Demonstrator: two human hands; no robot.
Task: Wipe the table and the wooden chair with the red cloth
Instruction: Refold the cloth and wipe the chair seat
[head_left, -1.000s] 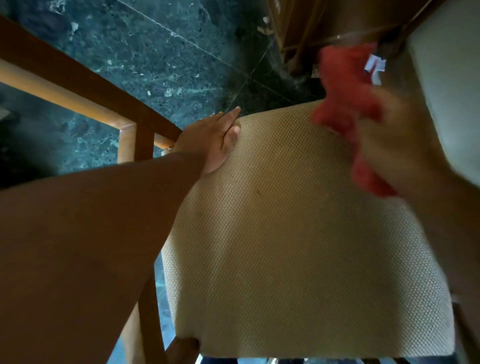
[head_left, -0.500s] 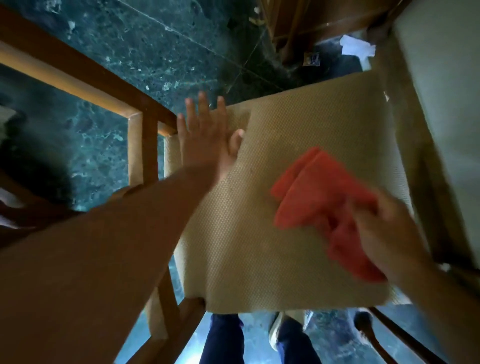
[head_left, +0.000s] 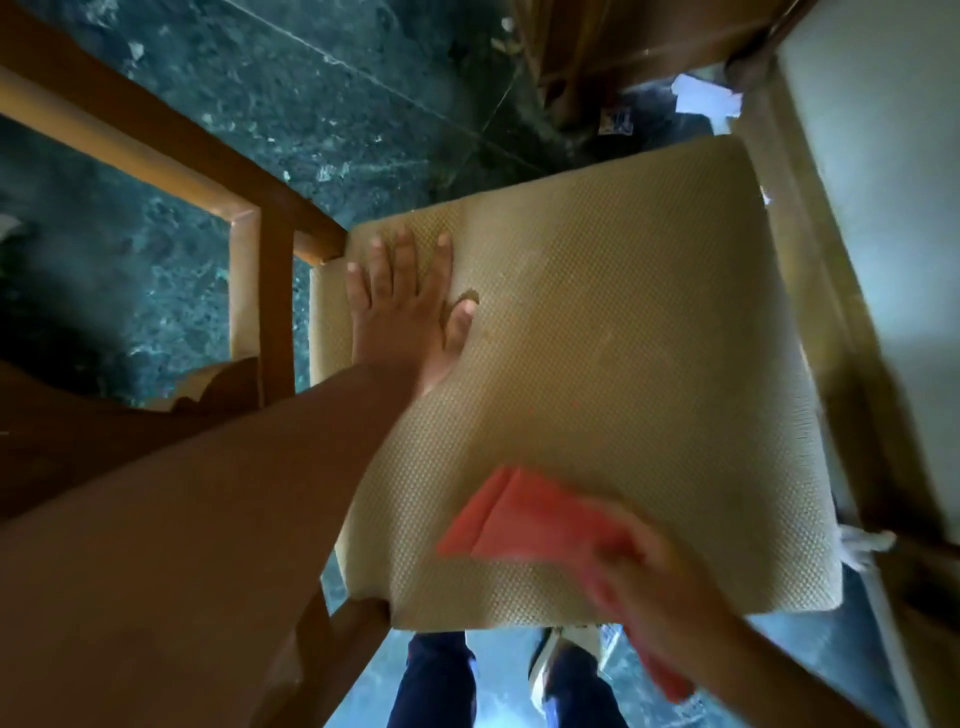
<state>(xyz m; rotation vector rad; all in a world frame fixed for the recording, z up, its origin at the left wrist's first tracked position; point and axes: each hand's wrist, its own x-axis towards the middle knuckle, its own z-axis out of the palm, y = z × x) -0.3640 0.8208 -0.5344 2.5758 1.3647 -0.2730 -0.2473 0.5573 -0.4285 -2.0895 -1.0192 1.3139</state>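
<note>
A dark green marble floor (head_left: 311, 93) lies under everything; a scrap of white paper (head_left: 704, 98) sits on it beyond the seat's far edge; the person's legs in dark blue trousers (head_left: 436, 686) show below the near edge. The bare left forearm crosses the lower left and hides part of the wooden chair (head_left: 260, 291) frame. The beige woven seat cushion (head_left: 623, 338) fills the middle. The left hand (head_left: 405, 306) lies flat on its far left corner, fingers spread. The right hand (head_left: 660, 597), blurred, grips the red cloth (head_left: 524, 519), which is folded, bunched and pressed on the cushion near its front edge.
</note>
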